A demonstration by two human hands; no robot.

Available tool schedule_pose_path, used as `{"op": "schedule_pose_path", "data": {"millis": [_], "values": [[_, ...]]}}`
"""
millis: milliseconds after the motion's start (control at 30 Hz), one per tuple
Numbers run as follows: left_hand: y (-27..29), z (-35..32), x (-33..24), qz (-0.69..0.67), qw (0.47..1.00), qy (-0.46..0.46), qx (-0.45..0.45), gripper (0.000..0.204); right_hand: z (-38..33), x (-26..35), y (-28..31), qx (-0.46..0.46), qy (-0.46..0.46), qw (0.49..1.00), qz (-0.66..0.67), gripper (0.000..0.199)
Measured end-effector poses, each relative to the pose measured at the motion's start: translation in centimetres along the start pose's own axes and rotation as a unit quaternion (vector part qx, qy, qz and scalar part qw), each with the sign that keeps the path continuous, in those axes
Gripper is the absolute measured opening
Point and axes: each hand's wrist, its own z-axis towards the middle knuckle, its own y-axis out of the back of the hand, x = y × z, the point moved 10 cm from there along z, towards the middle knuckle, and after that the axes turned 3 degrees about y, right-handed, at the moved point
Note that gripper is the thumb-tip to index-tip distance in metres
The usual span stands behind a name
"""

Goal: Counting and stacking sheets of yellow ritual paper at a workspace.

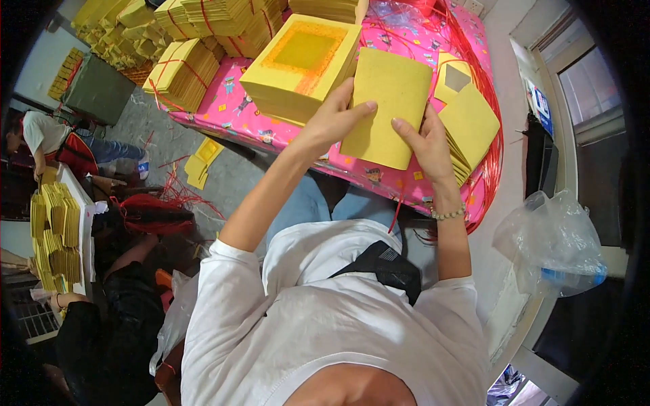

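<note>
A plain yellow paper bundle (391,95) is held up over the table's front edge, between both hands. My left hand (336,116) is closed on its left edge, thumb on top and fingers behind. My right hand (426,143) grips the right edge near the lower corner, thumb also on top. How many sheets it has cannot be made out. Just left of it stands a thick stack of yellow paper (288,95) with an orange printed frame on top. Beside my right hand lies a fanned pile of yellow paper (472,125).
A pink patterned cloth (230,101) covers the table. Tied yellow bundles (183,74) stand at the back left, and red plastic strips (489,88) trail along the right edge. Two people work at the left beside a white table (84,230) with yellow stacks. A clear plastic bag (552,237) hangs at right.
</note>
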Motion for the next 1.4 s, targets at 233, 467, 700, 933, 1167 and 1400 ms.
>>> {"op": "schedule_pose_path", "data": {"millis": [233,467,700,933,1167,1400], "values": [[-0.1,0.4,1.7,-0.012,0.994,0.104,0.004,0.036,-0.1,-1.5,-0.7,0.043,-0.121,0.987,0.091,0.046],[-0.2,0.5,2.3,-0.031,0.991,0.133,-0.001,0.034,-0.2,-1.6,-0.8,0.033,-0.139,0.982,0.122,0.047],[-0.9,-0.4,1.1,-0.037,0.998,0.046,0.002,0.038,-0.5,0.3,-0.5,0.007,-0.051,0.999,-0.006,0.048],[-1.2,-2.6,-0.1,-0.052,0.995,-0.075,-0.03,0.031,-2.1,1.1,-1.5,0.01,-0.011,0.999,-0.029,0.049],[-0.3,-4.2,1.0,-0.043,0.996,-0.05,-0.057,0.03,-2.8,-1.2,-1.0,-0.068,-0.029,0.993,0.087,0.029],[0.4,-5.2,2.3,-0.017,0.997,-0.03,-0.065,0.03,-2.4,-1.3,-0.5,-0.117,-0.032,0.982,0.145,0.024]]}}
